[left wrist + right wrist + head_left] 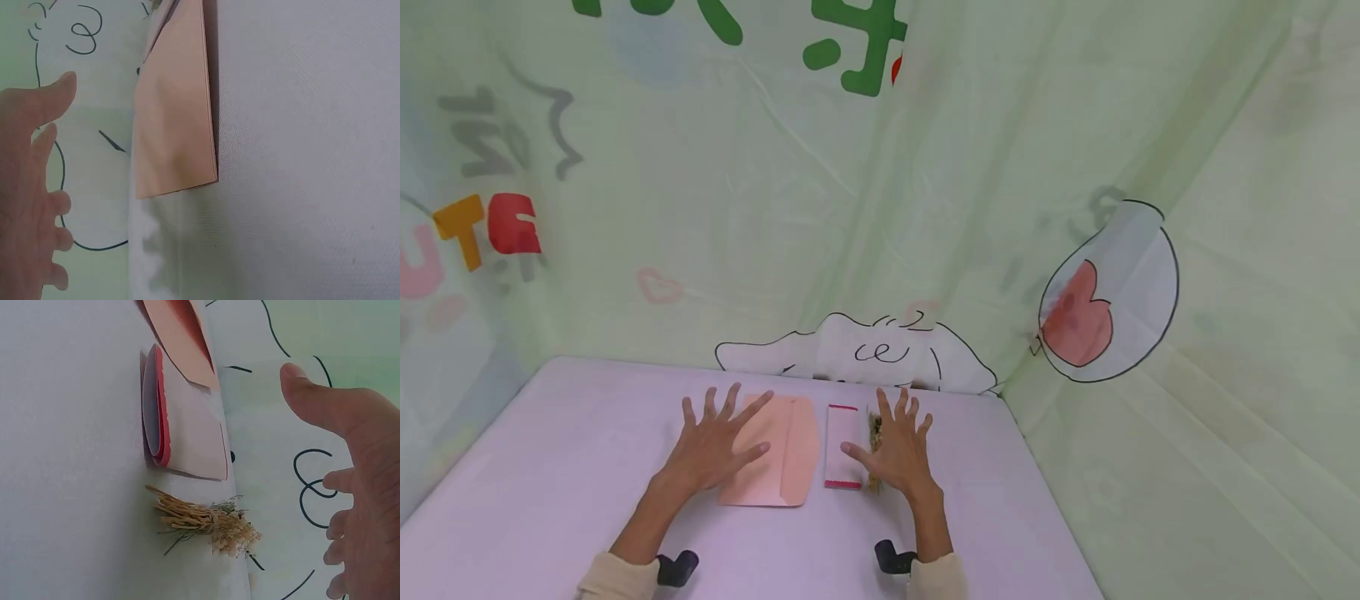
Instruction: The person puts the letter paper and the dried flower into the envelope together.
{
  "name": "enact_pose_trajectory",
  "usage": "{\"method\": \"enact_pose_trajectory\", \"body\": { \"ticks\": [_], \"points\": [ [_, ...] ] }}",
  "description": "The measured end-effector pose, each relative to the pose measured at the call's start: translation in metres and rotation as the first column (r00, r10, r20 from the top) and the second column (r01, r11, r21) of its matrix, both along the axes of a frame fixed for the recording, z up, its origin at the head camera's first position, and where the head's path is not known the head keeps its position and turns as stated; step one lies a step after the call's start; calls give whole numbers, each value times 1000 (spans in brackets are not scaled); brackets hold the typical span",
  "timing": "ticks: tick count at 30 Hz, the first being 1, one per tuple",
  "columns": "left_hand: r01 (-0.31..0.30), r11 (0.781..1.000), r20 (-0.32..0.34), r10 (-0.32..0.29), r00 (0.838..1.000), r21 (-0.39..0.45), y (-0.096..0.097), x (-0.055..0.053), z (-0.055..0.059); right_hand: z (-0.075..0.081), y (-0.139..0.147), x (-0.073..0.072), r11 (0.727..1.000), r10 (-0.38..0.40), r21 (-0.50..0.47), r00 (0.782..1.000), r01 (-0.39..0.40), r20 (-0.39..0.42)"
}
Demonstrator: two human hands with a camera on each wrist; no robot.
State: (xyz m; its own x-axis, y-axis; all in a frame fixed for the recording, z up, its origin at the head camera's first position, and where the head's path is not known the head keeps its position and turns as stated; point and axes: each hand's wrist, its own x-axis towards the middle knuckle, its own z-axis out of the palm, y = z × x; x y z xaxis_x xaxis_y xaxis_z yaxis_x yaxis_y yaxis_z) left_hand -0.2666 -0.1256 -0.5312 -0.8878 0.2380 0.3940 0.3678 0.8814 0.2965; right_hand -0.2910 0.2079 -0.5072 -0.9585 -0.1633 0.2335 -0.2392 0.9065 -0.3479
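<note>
My left hand (707, 448) hovers with spread fingers over the left side of a peach envelope (801, 454), whose flap lies open to the right. In the left wrist view the same hand (28, 194) appears apart from the envelope (172, 125). My right hand (901, 450), fingers also spread, hangs above a small bunch of dried flowers (203, 522) and partly hides it in the head view. Its thumb overlaps a folded white letter paper (842, 427) with red scalloped edges. Nothing is in either hand. The right wrist view shows the folded paper (194, 437) between envelope and flowers.
A white table (1000, 533) carries these things in a row. Behind it hangs a pale green curtain (970, 208) with printed drawings and letters, and more cloth closes off both sides. Black straps with mounts (677, 568) sit at both wrists.
</note>
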Motion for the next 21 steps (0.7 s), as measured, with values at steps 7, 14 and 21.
{"method": "enact_pose_trajectory", "body": {
  "ticks": [7,14,21],
  "points": [
    [11,1000,-4,-12,1000,-8,4,0,1,2,-7,-5,999,-43,-24,995,42,-84],
    [36,999,-16,-36,999,-16,15,2,-8,6,-24,-9,985,-171,-58,969,163,-178],
    [59,998,27,-58,998,-28,25,2,-21,-8,-45,-10,958,-265,-142,957,248,-118]
  ]
}}
